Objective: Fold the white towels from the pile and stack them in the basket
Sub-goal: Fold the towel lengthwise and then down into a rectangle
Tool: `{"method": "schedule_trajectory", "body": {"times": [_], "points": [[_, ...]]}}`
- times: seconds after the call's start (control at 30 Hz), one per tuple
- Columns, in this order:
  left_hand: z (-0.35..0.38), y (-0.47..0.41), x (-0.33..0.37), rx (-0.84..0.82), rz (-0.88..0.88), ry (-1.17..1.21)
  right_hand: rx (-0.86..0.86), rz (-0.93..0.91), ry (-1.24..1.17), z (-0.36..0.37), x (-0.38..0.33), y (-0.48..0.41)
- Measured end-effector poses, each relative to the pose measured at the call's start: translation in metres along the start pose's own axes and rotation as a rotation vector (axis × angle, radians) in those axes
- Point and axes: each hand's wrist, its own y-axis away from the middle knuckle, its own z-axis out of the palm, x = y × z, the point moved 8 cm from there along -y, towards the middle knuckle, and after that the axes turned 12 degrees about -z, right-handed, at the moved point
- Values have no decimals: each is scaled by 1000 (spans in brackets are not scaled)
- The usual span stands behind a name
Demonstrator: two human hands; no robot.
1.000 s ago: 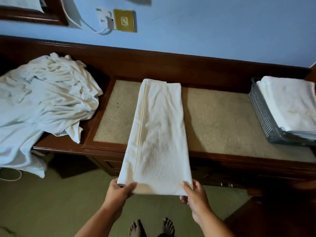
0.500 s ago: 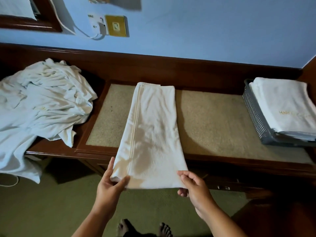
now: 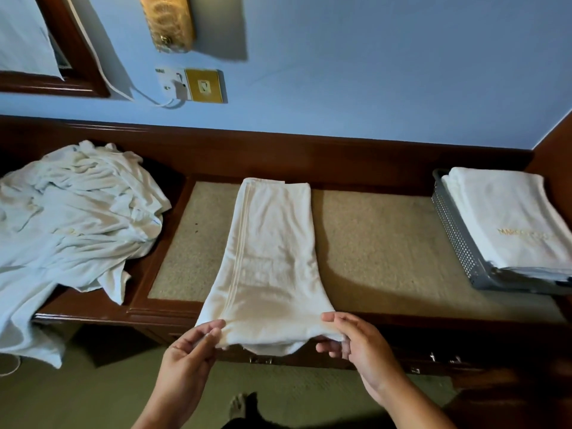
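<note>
A white towel (image 3: 272, 255), folded into a long strip, lies across the wooden desk (image 3: 387, 243) from the back to the front edge. My left hand (image 3: 188, 360) pinches its near left corner and my right hand (image 3: 356, 345) pinches its near right corner, and the near end is lifted off the desk edge. A crumpled pile of white towels (image 3: 74, 218) covers the desk's left end. At the far right stands a grey perforated basket (image 3: 455, 230) with folded white towels (image 3: 507, 218) stacked in it.
The desk has a beige inset top and a raised dark wooden back rail (image 3: 278, 156). A wall socket with a plugged white cable (image 3: 188, 85) and a lamp (image 3: 167, 23) hang above. Green carpet (image 3: 77, 397) and my bare foot (image 3: 238, 407) lie below.
Both hands have lifted the towel's near end upward and toward the desk, so it sags between them. The camera view has tilted up, showing more wall.
</note>
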Motion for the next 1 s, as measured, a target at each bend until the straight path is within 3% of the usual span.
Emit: {"method": "schedule_trajectory", "body": {"times": [0.17, 0.4, 0.57, 0.77, 1.0], "points": [[31, -12, 46, -64, 39, -199, -85, -33, 39, 4, -36, -38], [60, -73, 129, 165, 189, -761, -6, -167, 280, 13, -95, -118], [74, -129, 165, 206, 128, -916, 37, -191, 412, 21, -107, -171], [61, -194, 163, 160, -119, -684, 110, -147, 556, 20, -79, -212], [67, -231, 155, 169, -276, -684, 157, -149, 789, 7, -74, -246]]}}
